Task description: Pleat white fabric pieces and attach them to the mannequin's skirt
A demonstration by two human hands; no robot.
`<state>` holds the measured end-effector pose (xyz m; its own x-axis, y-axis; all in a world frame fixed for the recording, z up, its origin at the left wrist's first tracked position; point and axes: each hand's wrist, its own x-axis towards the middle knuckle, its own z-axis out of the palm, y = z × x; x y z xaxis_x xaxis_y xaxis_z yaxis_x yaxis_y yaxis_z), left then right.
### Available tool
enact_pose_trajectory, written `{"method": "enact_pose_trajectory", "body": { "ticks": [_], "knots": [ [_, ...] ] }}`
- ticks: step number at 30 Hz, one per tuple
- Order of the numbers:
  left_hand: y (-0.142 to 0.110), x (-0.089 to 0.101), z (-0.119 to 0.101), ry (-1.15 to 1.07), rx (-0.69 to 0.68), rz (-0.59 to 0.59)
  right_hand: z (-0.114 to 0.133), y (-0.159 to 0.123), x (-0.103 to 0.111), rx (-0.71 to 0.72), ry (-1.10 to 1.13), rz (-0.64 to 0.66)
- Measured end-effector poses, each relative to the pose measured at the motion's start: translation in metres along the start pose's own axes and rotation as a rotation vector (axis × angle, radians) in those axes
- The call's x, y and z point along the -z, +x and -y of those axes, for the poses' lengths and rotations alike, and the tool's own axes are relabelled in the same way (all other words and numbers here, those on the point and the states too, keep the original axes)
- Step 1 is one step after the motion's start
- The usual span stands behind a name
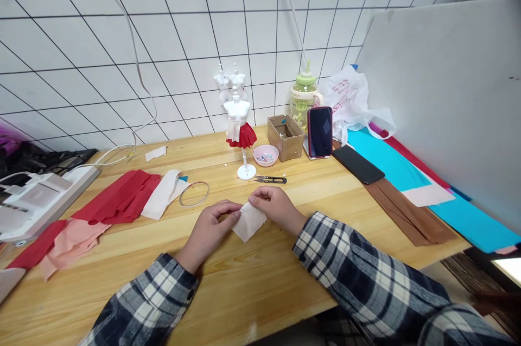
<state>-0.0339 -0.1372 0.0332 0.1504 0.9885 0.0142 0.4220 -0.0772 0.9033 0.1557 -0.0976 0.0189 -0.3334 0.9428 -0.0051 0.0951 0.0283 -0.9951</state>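
Observation:
My left hand (214,224) and my right hand (277,207) both pinch a small white piece of fabric (249,222) that lies on the wooden table (260,281) in front of me. The left fingers grip its left edge, the right fingers its top edge. Just beyond the hands lie small black thread snips (271,179). Behind them stands a small white mannequin (241,123) on a stand, wearing a red skirt. A thin wire ring (194,194) lies to the left of my hands.
Red, pink and white fabric pieces (118,199) lie at the left beside a white machine (36,199). A pink bowl (266,155), cardboard box (286,137), upright phone (319,132), flat black phone (358,164), green bottle (304,96) and blue and brown cloth (407,194) sit at the right.

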Motion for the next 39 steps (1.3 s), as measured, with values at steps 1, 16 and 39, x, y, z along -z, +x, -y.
{"method": "enact_pose_trajectory", "body": {
  "ticks": [1,16,39],
  "knots": [
    [0.0,0.0,0.0,-0.002,0.014,0.0,-0.001,0.001,0.001,-0.005,0.019,-0.002],
    [0.002,0.001,0.002,0.059,-0.003,0.005,0.0,-0.002,-0.005,0.036,-0.01,-0.035],
    [-0.001,0.0,-0.006,0.094,0.039,-0.099,0.013,-0.022,-0.009,0.555,-0.721,-0.071]
  ]
}}
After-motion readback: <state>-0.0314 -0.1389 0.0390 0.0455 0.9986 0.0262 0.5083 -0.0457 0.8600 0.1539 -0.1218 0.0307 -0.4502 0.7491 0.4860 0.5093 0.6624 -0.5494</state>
